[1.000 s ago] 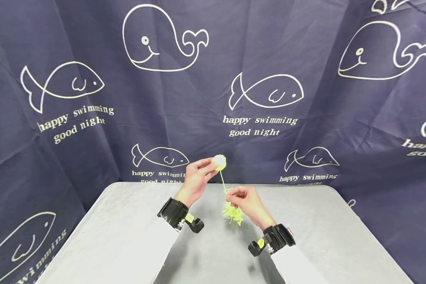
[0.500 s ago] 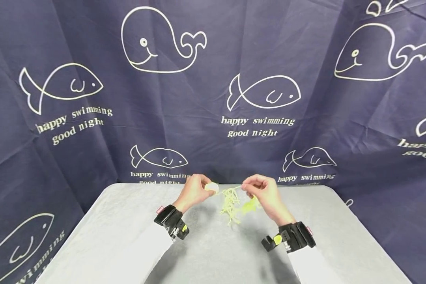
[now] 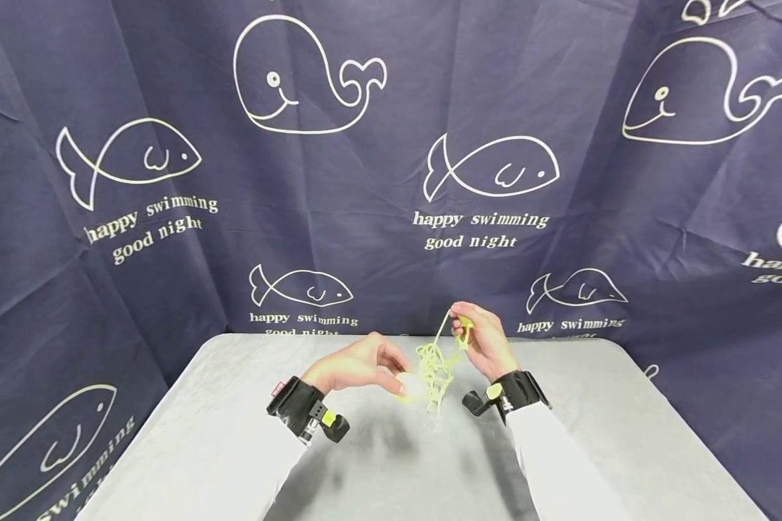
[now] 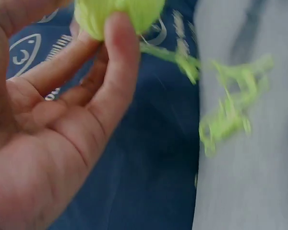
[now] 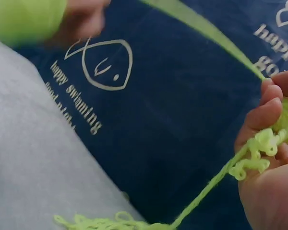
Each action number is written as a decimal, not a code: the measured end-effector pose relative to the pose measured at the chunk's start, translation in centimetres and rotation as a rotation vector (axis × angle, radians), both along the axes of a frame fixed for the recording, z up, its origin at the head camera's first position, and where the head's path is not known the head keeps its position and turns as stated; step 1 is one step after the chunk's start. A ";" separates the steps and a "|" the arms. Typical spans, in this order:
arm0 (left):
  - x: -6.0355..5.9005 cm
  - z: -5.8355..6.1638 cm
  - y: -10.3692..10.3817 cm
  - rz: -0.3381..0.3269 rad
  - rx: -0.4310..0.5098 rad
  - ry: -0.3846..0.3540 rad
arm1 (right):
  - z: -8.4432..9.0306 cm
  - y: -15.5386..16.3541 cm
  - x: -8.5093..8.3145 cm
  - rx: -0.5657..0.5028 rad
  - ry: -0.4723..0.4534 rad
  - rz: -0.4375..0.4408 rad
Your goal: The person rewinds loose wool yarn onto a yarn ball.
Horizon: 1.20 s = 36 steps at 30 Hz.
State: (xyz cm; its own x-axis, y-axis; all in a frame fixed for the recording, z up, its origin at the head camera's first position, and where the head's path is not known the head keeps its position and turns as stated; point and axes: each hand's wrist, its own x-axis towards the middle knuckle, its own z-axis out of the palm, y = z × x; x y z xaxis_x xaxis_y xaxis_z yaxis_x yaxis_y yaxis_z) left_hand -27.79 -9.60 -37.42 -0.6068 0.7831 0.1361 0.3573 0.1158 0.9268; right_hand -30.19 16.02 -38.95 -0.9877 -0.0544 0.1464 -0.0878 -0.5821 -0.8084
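— Fingers (image 4: 116,57) on the left hand (image 3: 358,364), what were they doing?
— Curled w/ thumb round a small yarn ball (image 3: 409,385), lime green, pinched at the tips. Head view: just left of centre, low over the grey table (image 3: 202,434). Left wrist view had the ball at top of frame, btwn fingertips.
— And the loose stuff?
— Tangled yarn (image 3: 435,365) hung dead centre, btwn both hands, its lowest loops near the tabletop; touching or not, couldn't tell. One strand ran up-right from the tangle to the right hand (image 3: 485,341).
— Right hand's grip?
— Fingers (image 5: 264,120) bent and pressed together, pinching the strand plus a few crinkly loops against the palm. It sat right of centre, higher than the left, at the table's far edge.
— Anything else in shot?
— Black wrist bands on both arms, white sleeves. Navy cloth (image 3: 593,217) w/ white whale & fish outlines and "happy swimming good night" filled the whole upper frame.
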 end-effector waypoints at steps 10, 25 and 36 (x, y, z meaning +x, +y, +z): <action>0.0 2.1 2.6 0.063 0.549 -0.228 | -2.9 -2.6 0.4 0.462 -0.011 0.044; -2.2 -0.6 3.0 0.890 0.244 0.332 | -1.6 -1.2 3.9 0.785 0.272 0.075; -1.2 -0.6 1.3 0.460 -0.280 0.355 | 1.5 1.8 2.5 0.220 0.154 0.032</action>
